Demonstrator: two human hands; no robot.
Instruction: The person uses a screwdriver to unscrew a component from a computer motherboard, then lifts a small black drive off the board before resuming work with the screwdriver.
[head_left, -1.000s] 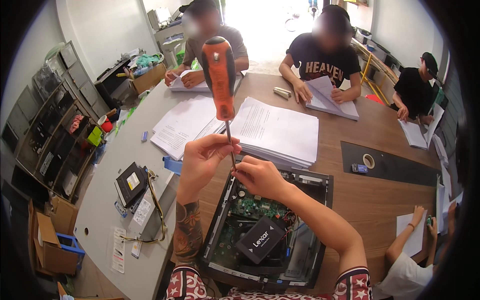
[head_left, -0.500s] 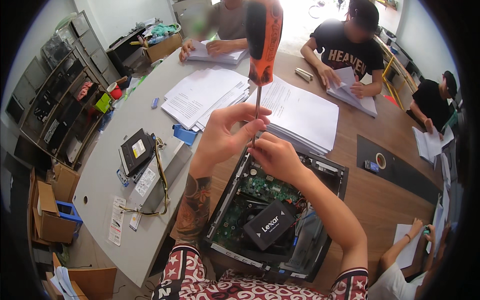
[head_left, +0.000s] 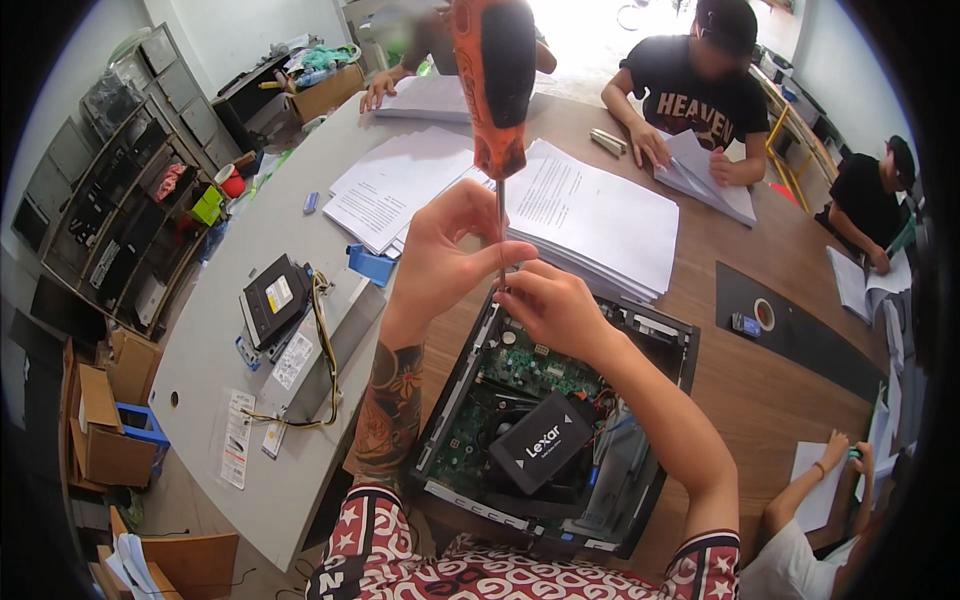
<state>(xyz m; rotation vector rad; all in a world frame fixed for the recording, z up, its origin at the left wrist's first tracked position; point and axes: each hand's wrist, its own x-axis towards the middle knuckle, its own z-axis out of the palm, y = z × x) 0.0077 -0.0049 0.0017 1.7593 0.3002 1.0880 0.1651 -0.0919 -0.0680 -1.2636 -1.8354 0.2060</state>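
An orange-and-black screwdriver [head_left: 501,95] stands upright above an open black computer case [head_left: 440,420]. My left hand [head_left: 450,262] is closed round its metal shaft, thumb across it. My right hand [head_left: 550,310] pinches at the lower tip; whether a small part is between those fingertips is hidden. Beneath my hands lie a green circuit board [head_left: 510,355], a round coin cell [head_left: 509,339] on it, and loose cables. A black flat drive [head_left: 540,440] rests tilted over the fan area in the case.
Paper stacks [head_left: 590,225] lie beyond the case. A power supply [head_left: 315,360] and optical drive [head_left: 275,300] sit left on the grey tabletop [head_left: 200,410]. Co-workers [head_left: 690,110] handle papers across and at right. A tape roll [head_left: 763,314] and stapler [head_left: 608,143] are on the table.
The screwdriver and both hands have shifted right and up in the picture, along with a slight shift of the whole view. My grip stays near the tip. The co-workers' hands have moved on their papers.
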